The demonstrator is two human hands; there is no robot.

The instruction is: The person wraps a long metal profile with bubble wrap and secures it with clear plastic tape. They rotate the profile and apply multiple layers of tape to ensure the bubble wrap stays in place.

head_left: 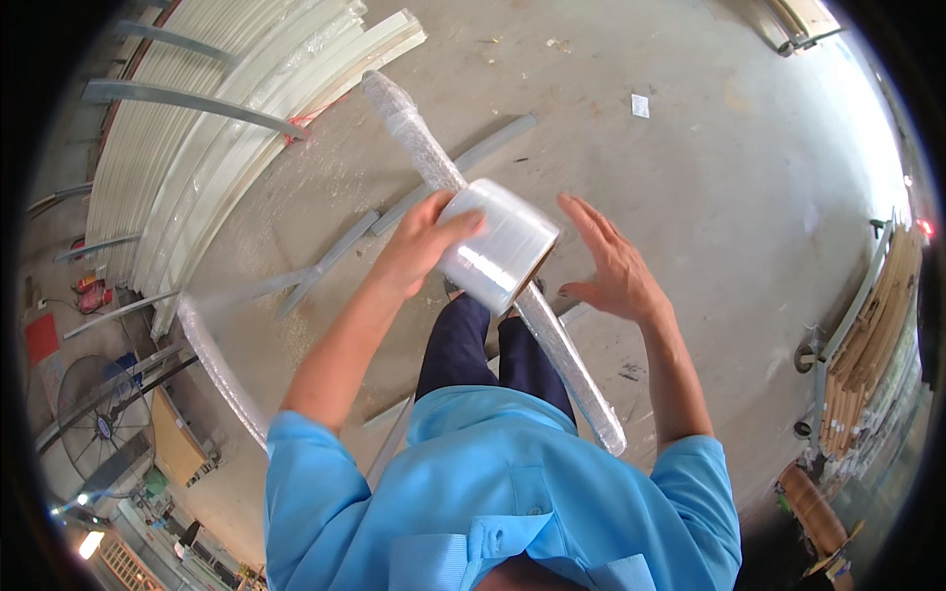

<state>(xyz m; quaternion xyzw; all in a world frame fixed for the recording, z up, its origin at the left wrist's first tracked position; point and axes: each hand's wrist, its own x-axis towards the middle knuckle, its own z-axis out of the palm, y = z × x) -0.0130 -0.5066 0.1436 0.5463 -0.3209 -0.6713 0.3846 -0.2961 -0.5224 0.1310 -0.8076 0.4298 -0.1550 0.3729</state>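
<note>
A roll of clear stretch film [501, 241] is gripped at its left end by my left hand [426, 239], whose thumb lies across the film. The cardboard core shows at the roll's right end. My right hand [616, 264] is off to the right of the roll, fingers apart and holding nothing. Beneath the roll a long, narrow bundle wrapped in clear film [570, 369] runs diagonally from upper left to lower right. The roll hides its middle. Grey metal bars [340, 258] lie under and beside the bundle.
Stacked long white profiles [197, 128] lie at the left, with grey rack arms [182, 96] over them. Another film-wrapped length [212, 360] is at lower left, near a black fan [103, 426]. A cart of brown lengths [867, 340] stands right. A paper scrap [640, 105] lies on the floor.
</note>
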